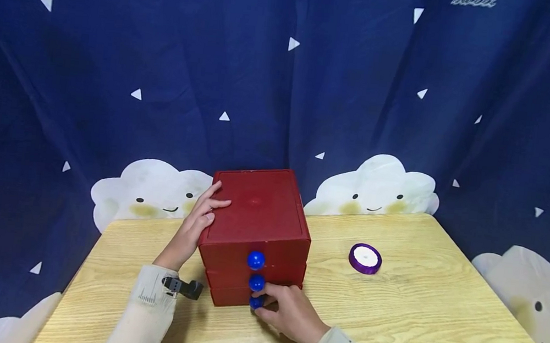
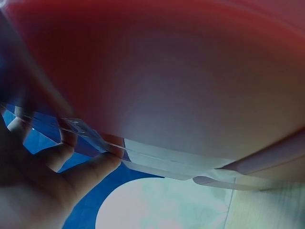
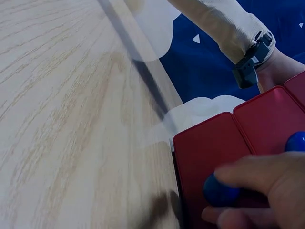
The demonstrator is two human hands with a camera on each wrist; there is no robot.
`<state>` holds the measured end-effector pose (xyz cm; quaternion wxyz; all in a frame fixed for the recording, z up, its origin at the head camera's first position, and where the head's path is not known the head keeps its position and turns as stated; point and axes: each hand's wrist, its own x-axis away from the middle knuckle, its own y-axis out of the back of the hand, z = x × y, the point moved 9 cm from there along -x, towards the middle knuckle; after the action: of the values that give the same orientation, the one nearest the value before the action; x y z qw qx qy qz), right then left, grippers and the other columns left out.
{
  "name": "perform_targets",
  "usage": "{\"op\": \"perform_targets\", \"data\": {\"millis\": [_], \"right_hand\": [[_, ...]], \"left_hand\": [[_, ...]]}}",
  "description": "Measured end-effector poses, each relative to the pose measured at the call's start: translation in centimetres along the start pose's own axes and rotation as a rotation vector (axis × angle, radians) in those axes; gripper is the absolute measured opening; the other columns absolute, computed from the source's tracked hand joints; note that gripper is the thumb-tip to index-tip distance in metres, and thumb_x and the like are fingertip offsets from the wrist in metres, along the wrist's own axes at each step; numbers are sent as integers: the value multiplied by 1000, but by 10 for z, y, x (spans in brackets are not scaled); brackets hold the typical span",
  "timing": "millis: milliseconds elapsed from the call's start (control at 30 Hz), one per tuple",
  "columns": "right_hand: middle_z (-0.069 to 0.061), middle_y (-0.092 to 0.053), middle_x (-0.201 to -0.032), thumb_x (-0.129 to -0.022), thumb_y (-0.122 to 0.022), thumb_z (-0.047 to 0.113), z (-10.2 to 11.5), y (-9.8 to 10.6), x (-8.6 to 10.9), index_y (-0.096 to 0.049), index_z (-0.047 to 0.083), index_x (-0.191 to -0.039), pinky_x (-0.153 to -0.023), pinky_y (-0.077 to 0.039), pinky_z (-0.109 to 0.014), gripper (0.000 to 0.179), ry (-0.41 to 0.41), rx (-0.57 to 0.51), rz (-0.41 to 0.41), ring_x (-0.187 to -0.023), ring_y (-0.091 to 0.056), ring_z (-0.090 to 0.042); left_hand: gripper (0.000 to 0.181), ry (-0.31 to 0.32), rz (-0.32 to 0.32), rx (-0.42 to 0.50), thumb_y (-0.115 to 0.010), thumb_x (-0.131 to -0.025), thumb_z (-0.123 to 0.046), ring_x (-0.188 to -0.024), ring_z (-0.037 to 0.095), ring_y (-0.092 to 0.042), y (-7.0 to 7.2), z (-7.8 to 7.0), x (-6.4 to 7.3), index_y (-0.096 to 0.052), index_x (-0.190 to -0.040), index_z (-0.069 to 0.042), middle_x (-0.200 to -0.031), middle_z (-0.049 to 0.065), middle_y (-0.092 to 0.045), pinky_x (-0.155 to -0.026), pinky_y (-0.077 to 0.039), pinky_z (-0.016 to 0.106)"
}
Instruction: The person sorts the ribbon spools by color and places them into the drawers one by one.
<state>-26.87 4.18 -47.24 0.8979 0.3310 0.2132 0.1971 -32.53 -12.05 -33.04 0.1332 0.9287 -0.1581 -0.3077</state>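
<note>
A red drawer box [image 1: 257, 205] with several stacked drawers stands on the table. Round blue knobs run down its front: an upper one [image 1: 256, 260], a middle one [image 1: 256, 283] and a bottom knob [image 3: 220, 192]. My left hand [image 1: 195, 227] rests against the box's left side and top edge, its fingers extended. In the left wrist view, those fingertips [image 2: 112, 160] touch the box edge. With thumb and fingers, my right hand [image 1: 293, 314] pinches the bottom knob, partly covering it. All drawers look closed in the head view.
On the wooden table [image 1: 422, 296], a spool of purple ribbon [image 1: 365, 258] lies flat to the right of the box. A dark blue curtain [image 1: 265, 71] with clouds and triangles hangs behind the table. Each wrist wears a dark strapped device.
</note>
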Motion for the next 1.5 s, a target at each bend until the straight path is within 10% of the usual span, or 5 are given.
{"op": "perform_targets", "data": {"millis": [1500], "right_hand": [[19,-64,-85,-82,-63,32,19,-12,41,-63,30,-99,-64,-46,-20,17,-19,35,19,-74,-56,9]], "left_hand": [[38,-18,-12,15,-30,-90,-2,-136,27,-6,-1,-2,1,-50,-122,3,-149,12,-14,-101,-10,53]]}}
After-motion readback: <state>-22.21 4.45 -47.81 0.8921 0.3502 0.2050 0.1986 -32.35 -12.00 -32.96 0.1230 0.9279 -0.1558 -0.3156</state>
